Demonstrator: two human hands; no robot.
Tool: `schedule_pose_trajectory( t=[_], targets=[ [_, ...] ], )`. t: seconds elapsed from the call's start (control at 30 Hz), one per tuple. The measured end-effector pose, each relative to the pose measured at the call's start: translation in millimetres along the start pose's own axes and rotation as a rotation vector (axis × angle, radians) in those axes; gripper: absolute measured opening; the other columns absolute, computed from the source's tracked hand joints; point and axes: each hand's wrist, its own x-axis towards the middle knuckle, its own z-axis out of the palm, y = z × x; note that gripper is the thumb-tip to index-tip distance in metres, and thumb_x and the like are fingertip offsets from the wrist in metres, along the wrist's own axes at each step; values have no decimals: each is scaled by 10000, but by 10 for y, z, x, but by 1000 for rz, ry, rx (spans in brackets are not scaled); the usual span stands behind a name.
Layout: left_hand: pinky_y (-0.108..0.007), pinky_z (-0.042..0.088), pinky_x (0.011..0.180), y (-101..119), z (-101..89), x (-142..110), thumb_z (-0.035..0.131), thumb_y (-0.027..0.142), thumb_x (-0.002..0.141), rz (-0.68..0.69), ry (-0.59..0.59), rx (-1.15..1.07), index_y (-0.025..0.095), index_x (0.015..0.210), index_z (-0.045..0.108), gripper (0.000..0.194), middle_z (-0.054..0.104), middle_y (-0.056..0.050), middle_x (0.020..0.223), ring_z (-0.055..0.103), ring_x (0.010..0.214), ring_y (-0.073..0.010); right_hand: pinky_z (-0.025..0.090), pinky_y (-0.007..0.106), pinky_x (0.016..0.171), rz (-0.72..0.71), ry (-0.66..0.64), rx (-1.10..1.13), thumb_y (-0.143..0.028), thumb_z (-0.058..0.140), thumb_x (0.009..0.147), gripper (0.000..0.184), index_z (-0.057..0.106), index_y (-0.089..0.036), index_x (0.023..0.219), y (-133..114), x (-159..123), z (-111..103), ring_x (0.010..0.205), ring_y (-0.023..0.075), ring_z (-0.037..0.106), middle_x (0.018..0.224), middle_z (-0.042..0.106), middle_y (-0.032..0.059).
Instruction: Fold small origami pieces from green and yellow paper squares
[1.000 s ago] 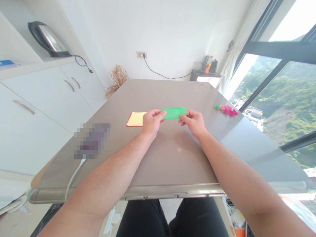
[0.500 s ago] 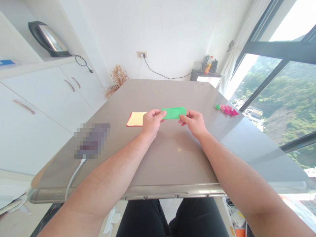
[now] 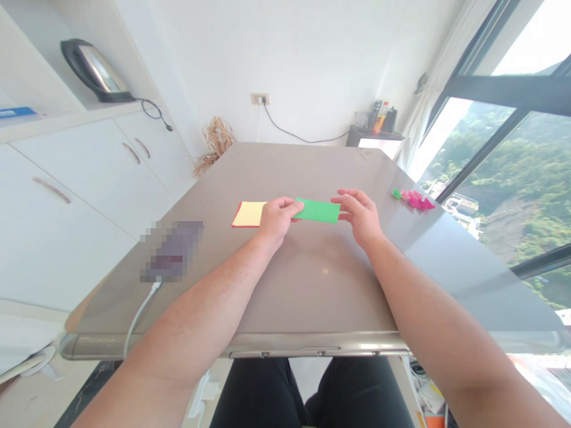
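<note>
Two bare hands meet over a grey-brown table [image 3: 307,169], with a flat green strip of paper [image 3: 319,211] between them. The left hand [image 3: 275,221] pinches the strip at its left end, thumb on the upper face and fingers underneath. The right hand [image 3: 363,217] is at the opposite end, its fingers spread apart and slightly bent; some fingertips lie at the strip's right edge, and whether they touch it cannot be told. The strip is held lengthwise from left to right, its broad face visible and its right end slightly nearer the wearer.

Partly hidden behind the left hand, a yellow sheet [image 3: 247,215] with a red border lies on the table. Near the right-hand edge of the table is a row of small folded pink pieces [image 3: 418,201], with a small green piece [image 3: 397,194] at its far left end. Well apart on the left side is a dark, pixelated object [image 3: 173,246], from which a white cable [image 3: 140,309] runs over the near edge.

Background: a kettle [image 3: 102,74] on a shelf at left, dried stalks [image 3: 217,137] beyond the table's far left corner, a wall socket [image 3: 259,98], and an orange bottle [image 3: 379,119] on a small cabinet [image 3: 377,137].
</note>
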Motion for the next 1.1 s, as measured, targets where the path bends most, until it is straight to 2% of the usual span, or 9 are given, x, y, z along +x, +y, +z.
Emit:
schedule_pose_trajectory(
  t=[0.03, 0.1, 0.2, 0.27, 0.37, 0.6, 0.87, 1.0, 1.1],
  targets=[
    [-276, 489, 626, 8, -2, -11, 803, 376, 653, -31, -71, 23, 171, 663, 664, 248, 638, -3, 659, 599, 637, -137, 531, 302, 716, 28, -25, -10, -444, 713, 777, 308, 716, -234, 1003, -24, 8, -30, 849, 178, 671, 997, 740, 42],
    [-272, 471, 613, 32, 4, -47, 800, 355, 644, -82, -206, 81, 168, 637, 649, 240, 618, 5, 624, 577, 609, -127, 515, 299, 737, 106, -170, -92, -472, 717, 776, 314, 746, -211, 949, -63, 12, -78, 838, 174, 653, 990, 737, 58],
    [-264, 456, 618, 73, 22, -111, 792, 330, 652, -91, -340, 172, 168, 628, 646, 220, 595, 21, 605, 552, 600, -113, 468, 293, 688, 179, -403, -272, -471, 751, 746, 294, 760, -196, 848, -85, -20, -82, 745, 162, 601, 824, 711, 37],
    [-261, 450, 620, 89, 27, -137, 793, 324, 656, -79, -394, 217, 168, 622, 645, 218, 583, 27, 599, 542, 597, -108, 393, 283, 590, 178, -459, -384, -462, 768, 722, 271, 737, -198, 773, -85, -56, -46, 632, 136, 521, 677, 640, -3],
    [-265, 446, 615, 77, 20, -139, 800, 319, 652, -91, -445, 253, 169, 621, 646, 218, 589, 23, 602, 546, 593, -112, 297, 275, 524, 135, -449, -482, -425, 758, 712, 243, 686, -195, 684, -90, -101, 15, 546, 107, 423, 564, 543, -38],
    [-269, 459, 608, 19, 11, -112, 799, 307, 660, -127, -479, 253, 170, 632, 650, 205, 614, 12, 616, 575, 598, -121, 322, 270, 532, 79, -400, -562, -341, 695, 709, 158, 683, -186, 680, -134, -130, 75, 553, 109, 454, 569, 556, -33],
    [-268, 468, 606, 19, 10, -117, 796, 304, 672, -129, -486, 262, 169, 640, 649, 202, 619, 10, 624, 584, 604, -120, 320, 266, 529, 109, -460, -530, -369, 702, 709, 193, 660, -186, 667, -129, -125, 53, 543, 104, 443, 556, 540, -39],
    [-273, 475, 617, 5, 20, -119, 790, 304, 671, -134, -469, 237, 168, 643, 644, 202, 616, 9, 626, 583, 615, -124, 314, 261, 513, 93, -409, -539, -349, 683, 704, 171, 653, -187, 658, -106, -128, 77, 537, 101, 428, 550, 519, -44],
    [-277, 483, 631, -9, 70, -143, 778, 323, 679, -136, -407, 176, 169, 663, 648, 202, 614, 9, 643, 580, 638, -126, 349, 263, 518, 66, -331, -530, -346, 667, 702, 162, 658, -187, 669, -76, -124, 103, 561, 113, 459, 582, 548, -32]
  ],
)
